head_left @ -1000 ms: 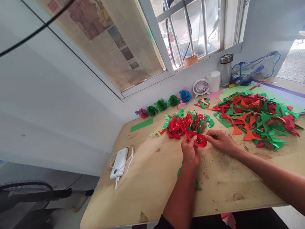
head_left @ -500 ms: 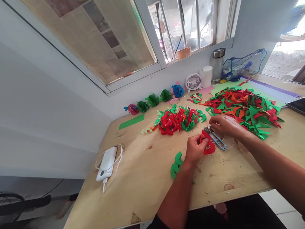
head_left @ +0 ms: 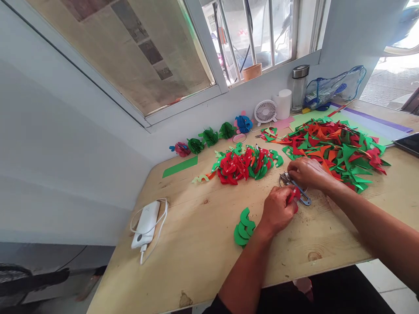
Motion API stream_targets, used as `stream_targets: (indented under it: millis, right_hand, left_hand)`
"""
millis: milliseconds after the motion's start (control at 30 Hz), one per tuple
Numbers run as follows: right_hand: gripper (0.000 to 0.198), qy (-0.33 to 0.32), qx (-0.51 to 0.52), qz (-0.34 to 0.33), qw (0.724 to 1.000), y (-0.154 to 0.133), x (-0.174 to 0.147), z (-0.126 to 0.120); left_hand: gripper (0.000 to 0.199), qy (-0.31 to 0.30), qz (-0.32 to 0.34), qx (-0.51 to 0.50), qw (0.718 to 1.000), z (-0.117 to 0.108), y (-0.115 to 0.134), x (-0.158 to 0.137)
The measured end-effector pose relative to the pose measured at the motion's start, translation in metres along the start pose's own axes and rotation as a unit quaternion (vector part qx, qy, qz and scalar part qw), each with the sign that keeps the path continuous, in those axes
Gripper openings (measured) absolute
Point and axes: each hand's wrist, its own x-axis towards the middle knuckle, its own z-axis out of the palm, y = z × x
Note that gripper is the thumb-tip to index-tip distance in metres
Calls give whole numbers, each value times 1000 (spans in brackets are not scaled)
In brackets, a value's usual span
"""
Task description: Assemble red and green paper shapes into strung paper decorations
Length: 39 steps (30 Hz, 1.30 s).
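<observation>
My left hand (head_left: 278, 208) pinches a red paper cutout (head_left: 294, 195), mostly hidden by my fingers, over a blue-grey metal hand tool (head_left: 305, 199) with a slotted handle. At the tool's far end, the curled fingers of my right hand (head_left: 306, 172) close on its metal head; my hands hide much of it. Several curved green paper cutouts (head_left: 244, 229) lie overlapped beside my left wrist. Beyond my hands sits a heap of red cutouts (head_left: 233, 168) mixed with green ones, some bearing small white patches.
Red, green and orange paper scraps (head_left: 337, 150) are piled at the right. A white power bank (head_left: 146, 224) with its cable lies at the left. Along the wall stand paper ornaments (head_left: 209, 136), a small fan (head_left: 265, 112), a white cylinder (head_left: 283, 104) and a glass bottle (head_left: 299, 89).
My left hand has moved right and slightly up with the red cutout, bringing it over the tool. My right hand stays nearly in place.
</observation>
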Motion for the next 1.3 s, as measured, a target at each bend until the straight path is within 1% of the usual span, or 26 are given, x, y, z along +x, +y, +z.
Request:
stream_targets:
  millis: [67,167,367,467,533,700,833,967,1067,1167,1300]
  right_hand:
    - [21,-5,7,9,1000,0,1,1]
    - [20,-8,20,19,1000,1,3,4]
    - [15,1,69,46,997,-2,2,7]
    - [14,6,73,50,996,-3,2,8]
    - [13,10,64,33,997,-2,2,9]
    - [14,40,-4,-58,998,2,2,13]
    - [13,57,-36,-98,993,0,-1,11]
    - [15,89,-57,-109,988,-5,-5,8]
    - [16,94,-50,-115,988,-7,-6,8]
    - [15,87,-37,-112,989,-4,-4,10]
    - [14,52,-18,-110,992,2,1,13]
  left_hand:
    - [13,-24,6,53,998,1,-2,1]
    - [12,-26,8,80,996,1,-5,1]
    - [11,-19,11,90,996,2,-5,1]
    - [12,-17,10,81,997,3,-6,1]
    - [12,-19,9,82,996,3,-6,1]
    - [17,-21,14,89,996,4,-8,3]
    - [17,-23,13,112,993,6,-8,3]
    - [17,-16,16,119,993,6,-9,3]
    - [16,-7,39,115,993,6,-9,2]
    - [14,-21,50,136,989,5,-8,2]
    - [11,-49,53,181,981,6,-5,4]
